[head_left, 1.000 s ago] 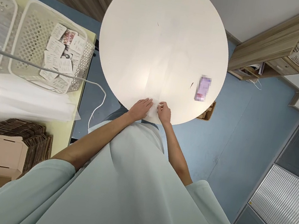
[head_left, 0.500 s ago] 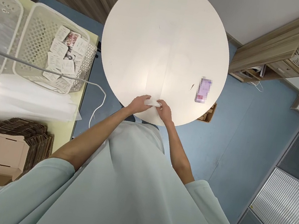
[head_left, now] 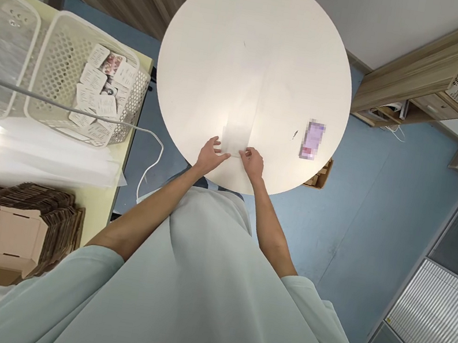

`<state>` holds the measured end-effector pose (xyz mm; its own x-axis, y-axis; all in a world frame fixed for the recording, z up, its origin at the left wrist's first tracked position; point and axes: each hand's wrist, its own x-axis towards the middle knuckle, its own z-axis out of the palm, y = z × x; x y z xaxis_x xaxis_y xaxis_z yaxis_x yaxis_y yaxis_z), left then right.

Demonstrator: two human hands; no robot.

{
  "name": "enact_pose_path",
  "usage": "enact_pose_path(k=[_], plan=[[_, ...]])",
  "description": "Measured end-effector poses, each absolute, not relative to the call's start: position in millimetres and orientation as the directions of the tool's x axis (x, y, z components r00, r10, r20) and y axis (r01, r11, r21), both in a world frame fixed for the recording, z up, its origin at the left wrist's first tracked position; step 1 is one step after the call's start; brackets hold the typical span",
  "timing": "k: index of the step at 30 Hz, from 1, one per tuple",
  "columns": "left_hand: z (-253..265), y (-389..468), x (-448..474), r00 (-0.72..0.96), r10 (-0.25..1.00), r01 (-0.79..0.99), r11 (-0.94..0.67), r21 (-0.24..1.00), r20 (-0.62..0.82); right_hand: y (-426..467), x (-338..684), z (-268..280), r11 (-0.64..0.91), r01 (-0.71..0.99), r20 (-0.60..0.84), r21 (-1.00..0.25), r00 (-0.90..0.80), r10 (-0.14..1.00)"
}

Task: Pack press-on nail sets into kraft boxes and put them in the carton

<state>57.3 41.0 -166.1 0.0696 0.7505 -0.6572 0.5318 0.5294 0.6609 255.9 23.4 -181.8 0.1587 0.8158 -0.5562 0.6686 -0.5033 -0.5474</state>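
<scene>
A thin, whitish, see-through sheet (head_left: 237,138) lies flat on the round white table (head_left: 208,33), a long strip reaching away from me. At its near left corner is my left hand (head_left: 210,157), fingers spread apart and the thumb touching the near edge. My right hand (head_left: 253,164) is at the near right corner, its thumb and fingertips closed together on the sheet's edge. Whether the sheet has one layer or is folded double near my hands is hard to make out.
A blurred purple item (head_left: 313,139) lies on the table's right side. On the left bench, a white basket (head_left: 61,58) holds printed cards, with a stack of white sheets (head_left: 55,157) and flattened cardboard boxes (head_left: 10,231) nearer. A grey cable (head_left: 89,113) crosses above. A small brown box (head_left: 323,175) sits below the table.
The small bundled near end of the sheet, held between both hands before, is now laid out flat. My left hand's fingers have spread and come off it.
</scene>
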Motion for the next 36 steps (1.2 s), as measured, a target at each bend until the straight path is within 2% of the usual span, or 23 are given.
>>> enact_pose_path(k=[6, 9, 12, 14, 16, 19, 22, 28, 33, 36], plan=[[-180, 37, 56, 0.064, 0.82, 0.612, 0.418, 0.671, -0.569, 27, 247, -181, -0.542, 0.715, -0.57, -0.442, 0.243, 0.785], [-180, 39, 53, 0.096, 0.888, 0.675, 0.273, 0.685, -0.449, 30, 243, -176, -0.371, 0.801, -0.452, -0.47, 0.143, 0.881], [-178, 49, 53, 0.271, 0.903, 0.709, 0.046, 0.704, -0.332, 33, 244, -174, -0.094, 0.837, -0.322, -0.539, -0.102, 0.941], [-178, 58, 57, 0.396, 0.855, 0.716, -0.059, 0.696, -0.336, 35, 248, -176, 0.006, 0.837, -0.317, -0.546, -0.213, 0.924], [-180, 67, 62, 0.466, 0.795, 0.732, -0.1, 0.674, -0.389, 35, 251, -180, 0.02, 0.844, -0.358, -0.535, -0.248, 0.9], [-184, 75, 68, 0.486, 0.735, 0.77, -0.104, 0.63, -0.473, 29, 255, -187, -0.009, 0.855, -0.397, -0.519, -0.232, 0.888], [-184, 73, 67, 0.486, 0.712, 0.792, -0.112, 0.601, -0.507, 15, 254, -190, -0.009, 0.852, -0.376, -0.524, -0.222, 0.899], [-177, 39, 49, 0.482, 0.685, 0.795, -0.08, 0.601, -0.547, -28, 256, -186, 0.007, 0.803, -0.351, -0.597, -0.268, 0.897], [-177, 20, 38, 0.427, 0.68, 0.751, 0.1, 0.653, -0.596, -47, 264, -181, -0.041, 0.72, -0.343, -0.693, -0.278, 0.897], [-179, 26, 36, 0.361, 0.695, 0.722, 0.213, 0.658, -0.621, -41, 265, -181, -0.141, 0.678, -0.359, -0.721, -0.192, 0.914]])
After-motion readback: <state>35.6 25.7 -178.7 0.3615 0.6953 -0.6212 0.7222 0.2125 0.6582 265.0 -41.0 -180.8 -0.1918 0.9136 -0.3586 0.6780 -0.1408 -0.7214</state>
